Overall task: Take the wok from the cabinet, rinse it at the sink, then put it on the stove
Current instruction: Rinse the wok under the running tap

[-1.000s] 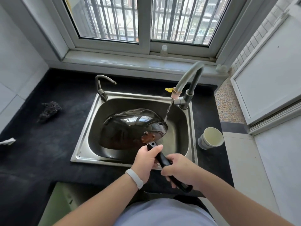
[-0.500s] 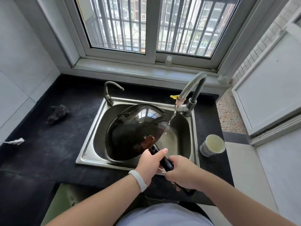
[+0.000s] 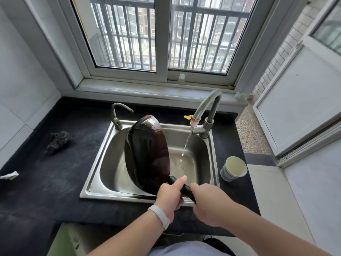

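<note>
Now: wok (image 3: 147, 154) out of cabinet, tipped on edge in sink (image 3: 95, 163), water stream (image 3: 186, 143) falling just beside it. Your left hand (image 3: 168, 196) and right hand (image 3: 208, 204) grip handle (image 3: 186, 189), fingers curled round it. Rinse looks nearly done; 1 step left: stove, not in view.

The wok (image 3: 147, 154) is tipped up on its edge over the sink (image 3: 114, 196). Two hands hold its black handle (image 3: 185, 188) at the front of the sink. The left hand (image 3: 168, 196) is closer to the pan, and the right hand (image 3: 208, 202) is at the end. Water runs from the tap (image 3: 206, 111) at the sink's back right corner and falls beside the wok. A cup (image 3: 234, 168) sits just right of the sink.
</note>
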Motion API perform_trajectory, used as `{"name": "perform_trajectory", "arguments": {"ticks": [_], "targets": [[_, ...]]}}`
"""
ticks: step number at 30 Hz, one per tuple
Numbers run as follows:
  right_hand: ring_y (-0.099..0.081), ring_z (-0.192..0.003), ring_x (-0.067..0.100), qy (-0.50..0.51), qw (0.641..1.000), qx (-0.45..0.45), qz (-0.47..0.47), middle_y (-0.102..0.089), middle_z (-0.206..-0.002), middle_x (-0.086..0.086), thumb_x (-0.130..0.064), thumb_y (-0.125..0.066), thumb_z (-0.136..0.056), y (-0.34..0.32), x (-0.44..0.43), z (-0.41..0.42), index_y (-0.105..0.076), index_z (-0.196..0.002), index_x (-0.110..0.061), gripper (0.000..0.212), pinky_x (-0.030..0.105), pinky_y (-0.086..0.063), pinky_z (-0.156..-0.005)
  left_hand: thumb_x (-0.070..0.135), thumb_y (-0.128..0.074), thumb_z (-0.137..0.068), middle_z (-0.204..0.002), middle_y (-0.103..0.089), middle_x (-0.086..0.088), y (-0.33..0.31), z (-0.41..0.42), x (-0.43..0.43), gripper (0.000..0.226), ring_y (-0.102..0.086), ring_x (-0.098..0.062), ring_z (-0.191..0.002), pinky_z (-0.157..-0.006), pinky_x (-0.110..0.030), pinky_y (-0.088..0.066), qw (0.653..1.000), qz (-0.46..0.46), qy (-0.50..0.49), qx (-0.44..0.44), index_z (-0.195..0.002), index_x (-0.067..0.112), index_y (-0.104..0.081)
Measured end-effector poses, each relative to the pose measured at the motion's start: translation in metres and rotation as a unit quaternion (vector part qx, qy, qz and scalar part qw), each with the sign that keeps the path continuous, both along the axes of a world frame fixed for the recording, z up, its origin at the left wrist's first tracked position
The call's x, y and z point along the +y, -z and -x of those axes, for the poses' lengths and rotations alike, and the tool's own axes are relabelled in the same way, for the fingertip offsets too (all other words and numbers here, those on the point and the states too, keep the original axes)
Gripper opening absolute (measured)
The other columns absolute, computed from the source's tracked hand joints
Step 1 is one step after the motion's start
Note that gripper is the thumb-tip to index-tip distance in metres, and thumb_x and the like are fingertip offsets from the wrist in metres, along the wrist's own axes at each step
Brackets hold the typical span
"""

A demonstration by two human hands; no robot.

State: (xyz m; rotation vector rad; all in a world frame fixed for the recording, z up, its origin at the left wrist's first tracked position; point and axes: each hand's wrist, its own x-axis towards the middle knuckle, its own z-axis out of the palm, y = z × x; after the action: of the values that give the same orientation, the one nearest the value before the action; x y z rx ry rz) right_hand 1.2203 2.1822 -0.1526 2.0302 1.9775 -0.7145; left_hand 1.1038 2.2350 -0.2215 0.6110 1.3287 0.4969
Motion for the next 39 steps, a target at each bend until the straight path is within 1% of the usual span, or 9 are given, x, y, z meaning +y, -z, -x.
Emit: {"name": "perform_trajectory", "arguments": {"ticks": [3,7,10,12,15,23,28,32,39], "targets": [[-0.043,-0.073,0.031,-0.020,0.999,-0.025,-0.016,-0.039,-0.076,0.003,-0.014,-0.048,-0.089,0.006,-0.007,0.004,-0.035,-0.096,-0.017,0.015,0.033,-0.028,-0.050,0.030,-0.070,-0.085,-0.066,-0.057,-0.007,0.003,0.002,-0.007,0.033,-0.046,-0.014,-0.043,-0.041,-0.023,-0.034,1.000,0.020,-0.013,0.000,-0.098,0.002,-0.059],[-0.041,-0.074,0.030,-0.007,0.999,-0.026,-0.023,-0.047,-0.087,0.006,-0.014,-0.047,-0.089,0.011,-0.015,0.008,-0.041,-0.102,-0.018,0.015,0.035,-0.033,-0.064,0.020,-0.065,-0.087,-0.068,-0.056,-0.008,0.005,0.006,-0.014,0.021,-0.047,-0.014,-0.044,-0.040,-0.023,-0.034,0.999,0.036,-0.032,-0.024,-0.096,0.004,-0.056],[-0.049,-0.070,0.028,0.109,0.991,0.063,0.033,-0.056,-0.086,0.006,-0.021,-0.050,-0.086,0.013,-0.011,0.010,-0.042,-0.093,-0.017,0.011,0.036,-0.038,-0.058,0.011,-0.062,-0.088,-0.062,-0.051,-0.007,0.003,0.011,-0.018,0.013,-0.047,-0.014,-0.047,-0.044,-0.023,-0.035,0.995,0.040,-0.059,-0.064,-0.085,0.006,-0.051],[-0.057,-0.057,0.022,0.206,0.961,0.155,0.098,-0.061,-0.077,0.005,-0.026,-0.052,-0.085,0.011,-0.004,0.013,-0.052,-0.093,-0.014,0.014,0.032,-0.047,-0.051,0.008,-0.060,-0.089,-0.062,-0.048,-0.005,0.002,0.014,-0.017,0.013,-0.047,-0.015,-0.052,-0.048,-0.024,-0.039,0.991,0.044,-0.081,-0.093,-0.082,0.006,-0.050],[-0.051,-0.046,0.020,0.262,0.939,0.193,0.115,-0.057,-0.064,0.006,-0.035,-0.057,-0.084,0.009,0.003,0.017,-0.059,-0.085,-0.010,0.025,0.025,-0.041,-0.042,0.007,-0.058,-0.091,-0.067,-0.049,-0.006,0.002,0.017,-0.013,0.009,-0.049,-0.016,-0.058,-0.048,-0.025,-0.043,0.987,0.043,-0.090,-0.123,-0.087,0.005,-0.050],[-0.049,-0.055,0.020,0.189,0.971,0.147,0.012,-0.051,-0.060,-0.002,-0.039,-0.055,-0.078,0.019,-0.007,0.017,-0.053,-0.069,-0.020,0.022,0.031,-0.034,-0.049,0.007,-0.056,-0.089,-0.080,-0.055,-0.015,0.013,0.023,-0.013,0.005,-0.054,-0.022,-0.069,-0.057,-0.029,-0.047,0.981,0.046,-0.094,-0.161,-0.086,0.003,-0.054],[-0.050,-0.063,0.022,0.161,0.980,0.114,-0.012,-0.052,-0.068,-0.002,-0.033,-0.056,-0.079,0.025,-0.010,0.017,-0.047,-0.073,-0.022,0.016,0.029,-0.032,-0.049,0.014,-0.064,-0.090,-0.060,-0.056,-0.002,0.014,0.026,-0.019,0.016,-0.053,-0.014,-0.052,-0.057,-0.028,-0.043,0.990,0.012,-0.057,-0.125,-0.078,0.012,-0.052],[-0.059,-0.072,0.025,0.139,0.983,0.121,0.019,-0.060,-0.079,0.002,-0.030,-0.058,-0.079,0.025,-0.002,0.013,-0.058,-0.088,-0.015,0.018,0.032,-0.044,-0.059,0.015,-0.066,-0.089,-0.062,-0.058,-0.001,0.014,0.026,-0.020,0.015,-0.054,-0.014,-0.055,-0.061,-0.029,-0.041,0.989,-0.003,-0.072,-0.131,-0.081,0.014,-0.053],[-0.061,-0.068,0.019,0.092,0.986,0.139,0.011,-0.063,-0.076,-0.002,-0.033,-0.060,-0.078,0.034,-0.004,-0.013,-0.059,-0.087,-0.022,0.015,0.033,-0.051,-0.061,0.019,-0.066,-0.089,-0.059,-0.056,0.001,0.012,0.012,-0.031,0.018,-0.051,-0.011,-0.050,-0.046,-0.022,-0.035,0.993,-0.046,-0.068,-0.080,-0.081,0.014,-0.051]]}}
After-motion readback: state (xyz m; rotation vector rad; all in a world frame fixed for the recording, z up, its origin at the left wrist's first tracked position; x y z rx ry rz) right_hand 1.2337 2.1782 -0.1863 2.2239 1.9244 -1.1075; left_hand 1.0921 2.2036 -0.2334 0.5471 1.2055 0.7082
